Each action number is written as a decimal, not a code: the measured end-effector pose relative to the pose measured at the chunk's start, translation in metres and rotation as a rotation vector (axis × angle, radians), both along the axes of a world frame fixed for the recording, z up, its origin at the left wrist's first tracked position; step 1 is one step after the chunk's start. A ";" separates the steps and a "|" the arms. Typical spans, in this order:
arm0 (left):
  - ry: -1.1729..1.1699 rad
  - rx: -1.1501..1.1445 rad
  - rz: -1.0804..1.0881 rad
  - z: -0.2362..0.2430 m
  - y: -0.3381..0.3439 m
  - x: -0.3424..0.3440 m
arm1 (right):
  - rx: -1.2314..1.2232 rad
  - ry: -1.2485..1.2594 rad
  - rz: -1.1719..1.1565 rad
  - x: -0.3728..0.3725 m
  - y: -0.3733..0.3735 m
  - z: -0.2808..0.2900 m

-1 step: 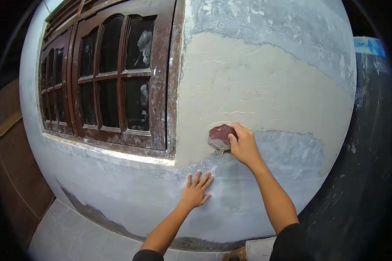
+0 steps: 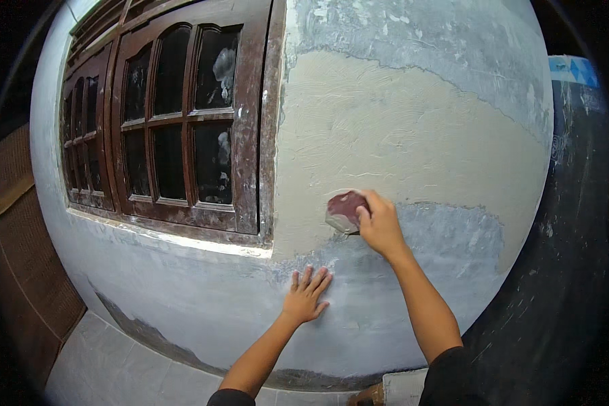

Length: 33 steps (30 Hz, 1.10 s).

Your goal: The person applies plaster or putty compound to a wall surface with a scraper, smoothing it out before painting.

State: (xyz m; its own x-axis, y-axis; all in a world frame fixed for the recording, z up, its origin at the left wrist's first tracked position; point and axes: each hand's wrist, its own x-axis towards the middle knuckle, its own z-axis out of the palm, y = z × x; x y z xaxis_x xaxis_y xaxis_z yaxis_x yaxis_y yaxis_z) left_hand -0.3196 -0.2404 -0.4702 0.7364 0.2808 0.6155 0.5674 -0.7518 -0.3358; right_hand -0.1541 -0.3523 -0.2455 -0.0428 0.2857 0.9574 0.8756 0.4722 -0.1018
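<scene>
Right hand: I see my right hand (image 2: 380, 227) curled around a sanding block (image 2: 345, 211), fingers gripping its right edge
Sanding block: reddish abrasive face over a pale grey body, pressed against the wall (image 2: 413, 135) at the lower edge of the beige patch, just right of the window frame (image 2: 267, 135)
Left hand: my left hand (image 2: 306, 298) lies flat on the grey plaster below the block, fingers spread, holding nothing
Window: dark brown wood, arched panes, with a pale sill (image 2: 176, 238) beneath it
Floor: grey tiles (image 2: 108, 365) at the lower left
</scene>
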 end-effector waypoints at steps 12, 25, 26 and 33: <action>0.001 -0.025 0.013 -0.004 0.004 -0.001 | 0.032 0.363 -0.109 0.016 -0.005 -0.006; -0.176 -0.166 -0.046 0.000 -0.032 0.011 | -0.159 0.810 0.152 0.056 -0.044 -0.088; -0.160 -0.173 -0.056 -0.005 -0.038 0.014 | -0.196 0.859 0.177 0.061 -0.049 -0.098; 0.014 -0.231 -0.248 -0.038 -0.076 0.057 | -0.225 1.062 0.172 0.106 -0.095 -0.178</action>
